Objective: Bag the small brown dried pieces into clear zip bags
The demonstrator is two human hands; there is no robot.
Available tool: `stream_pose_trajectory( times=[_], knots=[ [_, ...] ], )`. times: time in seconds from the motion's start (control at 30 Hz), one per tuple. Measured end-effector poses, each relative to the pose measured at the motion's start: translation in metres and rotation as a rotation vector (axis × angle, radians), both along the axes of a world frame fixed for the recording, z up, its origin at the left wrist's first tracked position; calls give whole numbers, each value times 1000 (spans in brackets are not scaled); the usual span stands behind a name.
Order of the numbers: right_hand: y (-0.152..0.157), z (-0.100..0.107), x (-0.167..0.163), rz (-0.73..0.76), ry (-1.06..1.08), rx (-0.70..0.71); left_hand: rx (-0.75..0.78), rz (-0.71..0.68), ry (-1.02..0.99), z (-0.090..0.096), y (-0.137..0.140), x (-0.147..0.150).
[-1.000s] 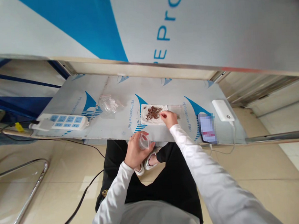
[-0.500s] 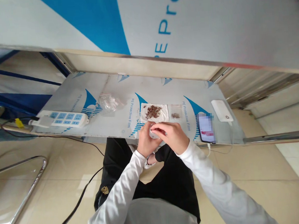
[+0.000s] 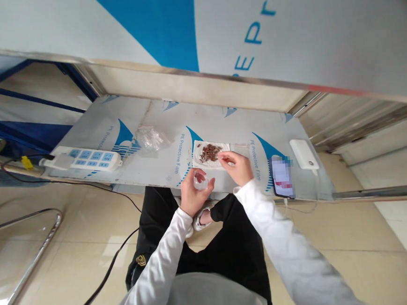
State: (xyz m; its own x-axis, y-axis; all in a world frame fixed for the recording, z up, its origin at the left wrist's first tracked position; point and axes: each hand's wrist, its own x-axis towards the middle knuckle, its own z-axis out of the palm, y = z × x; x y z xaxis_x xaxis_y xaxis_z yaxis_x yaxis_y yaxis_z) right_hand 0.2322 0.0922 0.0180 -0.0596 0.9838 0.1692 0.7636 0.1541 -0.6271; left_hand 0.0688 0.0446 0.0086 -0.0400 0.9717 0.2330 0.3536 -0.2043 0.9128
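Note:
My left hand [image 3: 193, 191] curls its fingers and thumb around a small clear round plastic container [image 3: 200, 183] at the shelf's front edge. Just beyond it lies a white sheet [image 3: 200, 164] bearing a pile of small shiny brown pieces [image 3: 209, 152]. My right hand [image 3: 237, 166] is at the right edge of that pile, thumb and fingertips pinched together. Whatever may be between those fingertips is too small to make out. A small clear bag is mostly covered by the right hand.
On the film-covered shelf [image 3: 148, 168], a crumpled clear plastic bag [image 3: 150, 138] and a white power strip [image 3: 91, 159] lie to the left. To the right are a phone [image 3: 282, 177] and a white power bank [image 3: 304, 154] with a cable. An upper panel [image 3: 286, 38] overhangs the shelf.
My right hand has moved away from my left, forward and right to the brown pile. My left hand has loosened a little, and the clear container in it shows more plainly.

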Motion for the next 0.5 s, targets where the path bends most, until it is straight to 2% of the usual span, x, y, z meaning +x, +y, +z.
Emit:
stream_pose_trajectory(
  times=[0.1,0.2,0.3,0.5],
  knots=[
    [40,-44,11,-17,-115,-92,4,15,-9,-5,0,-6],
    [62,-70,8,1,-188,-130,9,34,4,-6,0,-11],
    [64,-78,1,6,-248,-149,10,50,9,-6,2,-15],
    [58,-78,-4,-33,-286,-155,9,47,13,-6,7,-16]
  ],
)
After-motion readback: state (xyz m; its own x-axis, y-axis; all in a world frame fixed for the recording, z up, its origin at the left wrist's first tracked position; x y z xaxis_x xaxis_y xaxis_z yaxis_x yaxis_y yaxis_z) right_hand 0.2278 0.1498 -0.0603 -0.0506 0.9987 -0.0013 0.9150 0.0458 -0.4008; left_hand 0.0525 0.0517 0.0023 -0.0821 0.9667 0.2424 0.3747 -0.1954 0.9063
